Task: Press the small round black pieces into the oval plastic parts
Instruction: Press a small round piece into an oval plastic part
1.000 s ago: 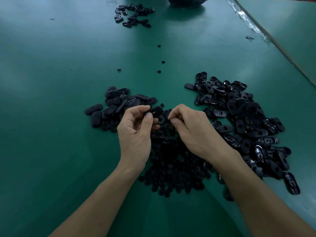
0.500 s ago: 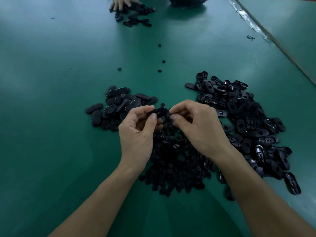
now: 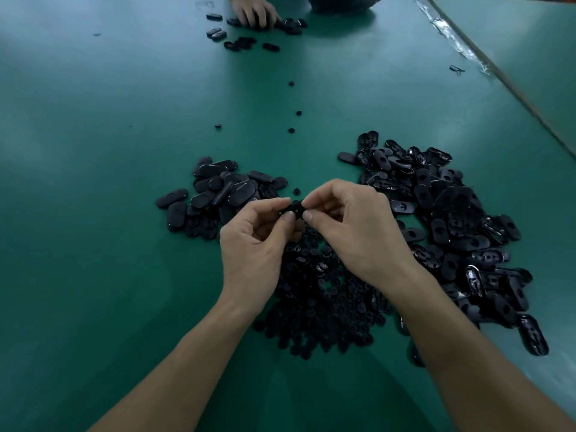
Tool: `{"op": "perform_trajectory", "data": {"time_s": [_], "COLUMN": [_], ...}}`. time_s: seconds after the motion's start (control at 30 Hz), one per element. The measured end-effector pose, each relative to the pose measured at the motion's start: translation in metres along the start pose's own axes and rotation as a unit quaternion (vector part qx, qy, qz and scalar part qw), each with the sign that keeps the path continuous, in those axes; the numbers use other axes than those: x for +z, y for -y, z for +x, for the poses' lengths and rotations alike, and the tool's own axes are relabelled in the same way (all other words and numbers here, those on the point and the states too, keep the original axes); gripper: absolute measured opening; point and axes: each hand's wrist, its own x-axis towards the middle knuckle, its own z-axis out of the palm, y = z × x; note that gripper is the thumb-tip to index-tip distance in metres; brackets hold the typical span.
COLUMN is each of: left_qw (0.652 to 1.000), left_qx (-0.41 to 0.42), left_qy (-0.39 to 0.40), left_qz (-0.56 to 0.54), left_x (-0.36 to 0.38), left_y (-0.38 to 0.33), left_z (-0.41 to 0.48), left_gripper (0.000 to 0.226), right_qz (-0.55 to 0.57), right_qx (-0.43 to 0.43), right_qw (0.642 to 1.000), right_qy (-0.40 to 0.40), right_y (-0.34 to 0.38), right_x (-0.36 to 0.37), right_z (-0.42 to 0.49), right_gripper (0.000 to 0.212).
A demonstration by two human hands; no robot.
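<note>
head view: all happening just above the round pieces pile (image 3: 321,294)
left hand (image 3: 252,241): pinching 1 oval part (image 3: 294,210)
right hand (image 3: 352,226): pinching its other end

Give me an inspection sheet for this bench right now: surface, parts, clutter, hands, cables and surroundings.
Surface: green table, with a clear tape strip along the right seam.
Job's things: held oval part between both hands; heap of small round pieces beneath them; left oval pile and right oval pile beside it.
Clutter: stray round pieces farther out; small scrap near the tape.
Hands: left hand and right hand both pinch the held oval part.
Cables: nothing seen.
Surroundings: another person's hand on a far cluster of ovals; dark container at the top edge.
</note>
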Motion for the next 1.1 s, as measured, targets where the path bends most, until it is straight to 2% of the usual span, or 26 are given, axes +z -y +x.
{"op": "perform_trajectory", "data": {"time_s": [0.33,0.57,0.77,1.1], "left_qw": [1.000,0.999,0.999,0.999], "left_qx": [0.005,-0.004,0.000,0.011], "left_qy": [0.025,0.039,0.036,0.012], "left_qz": [0.006,0.008,0.034,0.047], "left_x": [-0.003,-0.002,-0.003,0.000], "left_y": [-0.002,-0.003,-0.001,0.001], "left_z": [0.000,0.000,-0.001,-0.001], "left_gripper": [0.020,0.024,0.017,0.011], "right_qz": [0.002,-0.033,-0.098,-0.087], "right_qx": [-0.006,0.000,0.003,0.004], "right_qw": [1.000,0.999,0.995,0.994], "right_qy": [-0.005,-0.013,-0.026,0.058], "right_y": [0.005,0.007,0.012,0.022], "right_x": [0.004,0.004,0.008,-0.001], "right_z": [-0.002,-0.001,-0.003,-0.005], "right_gripper": [0.014,0.023,0.026,0.013]}}
